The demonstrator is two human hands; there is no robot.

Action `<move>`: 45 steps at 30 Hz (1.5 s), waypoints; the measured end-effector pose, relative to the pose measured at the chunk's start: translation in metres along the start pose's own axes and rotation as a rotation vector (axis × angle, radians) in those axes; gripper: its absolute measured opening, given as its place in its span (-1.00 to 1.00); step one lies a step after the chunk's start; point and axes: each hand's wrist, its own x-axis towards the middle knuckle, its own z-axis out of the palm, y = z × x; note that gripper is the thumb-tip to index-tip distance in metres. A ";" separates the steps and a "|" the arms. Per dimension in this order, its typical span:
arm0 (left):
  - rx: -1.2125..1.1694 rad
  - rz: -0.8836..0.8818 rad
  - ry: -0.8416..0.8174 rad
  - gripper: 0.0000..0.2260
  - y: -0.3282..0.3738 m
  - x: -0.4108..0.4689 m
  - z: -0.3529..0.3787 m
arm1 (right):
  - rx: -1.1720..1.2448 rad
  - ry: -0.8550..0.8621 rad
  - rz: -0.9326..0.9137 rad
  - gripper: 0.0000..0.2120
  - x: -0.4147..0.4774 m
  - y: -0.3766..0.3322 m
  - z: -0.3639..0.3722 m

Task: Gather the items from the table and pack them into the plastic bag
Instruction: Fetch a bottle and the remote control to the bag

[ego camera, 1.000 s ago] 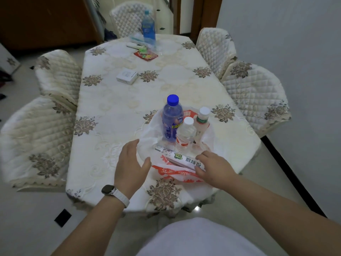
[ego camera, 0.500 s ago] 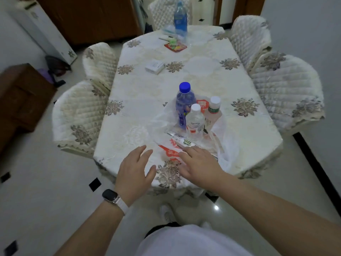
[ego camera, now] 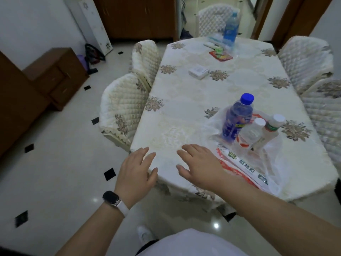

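Note:
A thin white plastic bag (ego camera: 275, 159) with red print lies spread on the near right of the table (ego camera: 184, 111). On it stand a blue-capped purple bottle (ego camera: 237, 115), a small clear bottle (ego camera: 251, 132) and a white-capped bottle with a green label (ego camera: 268, 132). A long white box with green print (ego camera: 243, 165) lies across the bag's near side. My right hand (ego camera: 201, 165) hovers flat and empty just left of the bag. My left hand (ego camera: 137, 172), fingers spread, is at the table's near left corner.
Further up the table lie a small white box (ego camera: 199, 71), a red packet (ego camera: 220, 56) and a large blue-labelled water bottle (ego camera: 230, 30). Quilted chairs (ego camera: 121, 108) flank both long sides. A brown cabinet (ego camera: 55, 74) stands on the tiled floor at left.
The view has swung left, so the bag and bottles now sit further right. My right hand has come off the long box and moved left of the bag. My left hand shifted to the table corner.

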 end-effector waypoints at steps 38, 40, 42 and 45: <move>0.280 -0.398 0.045 -0.58 -0.558 0.076 -0.117 | 0.120 0.032 -0.506 -0.53 0.565 -0.317 0.161; 0.306 -0.381 0.055 -0.59 -0.579 0.107 -0.125 | 0.131 0.064 -0.504 -0.53 0.600 -0.312 0.161; 0.325 -0.359 0.068 -0.59 -0.599 0.137 -0.131 | 0.129 0.085 -0.499 -0.52 0.634 -0.307 0.160; 0.327 -0.329 0.095 -0.60 -0.620 0.173 -0.136 | 0.144 0.088 -0.468 -0.52 0.672 -0.301 0.157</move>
